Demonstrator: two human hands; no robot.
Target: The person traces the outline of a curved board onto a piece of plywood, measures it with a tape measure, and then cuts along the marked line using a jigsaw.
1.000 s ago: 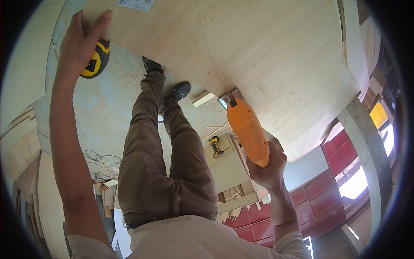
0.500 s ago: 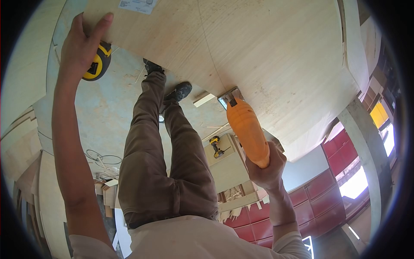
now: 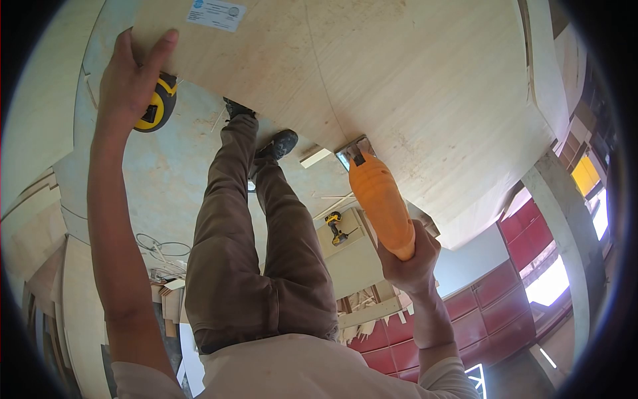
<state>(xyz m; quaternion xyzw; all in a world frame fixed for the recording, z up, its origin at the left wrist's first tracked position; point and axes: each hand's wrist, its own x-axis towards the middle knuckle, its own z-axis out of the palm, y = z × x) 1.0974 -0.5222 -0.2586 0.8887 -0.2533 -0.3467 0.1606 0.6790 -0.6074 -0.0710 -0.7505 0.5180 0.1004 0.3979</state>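
Observation:
A wide pale wooden panel fills the top of the view, with a white label near its upper left and a thin curved line running down to its edge. My left hand grips the panel's left corner, thumb on top, fingers partly hidden. Beside that wrist is a black and yellow tape measure. My right hand is wrapped round the rear of an orange power tool. The tool's metal base rests on the panel's near edge, where the line ends.
A yellow and black drill lies on a wooden box below. My shoes stand on the floor under the panel's edge, near a small wood offcut. Cable coils lie at left. A grey pillar and red panels are at right.
The tool and my right hand look almost unchanged against the panel. My left hand, the tape measure and the label appear slightly lower and further right in view.

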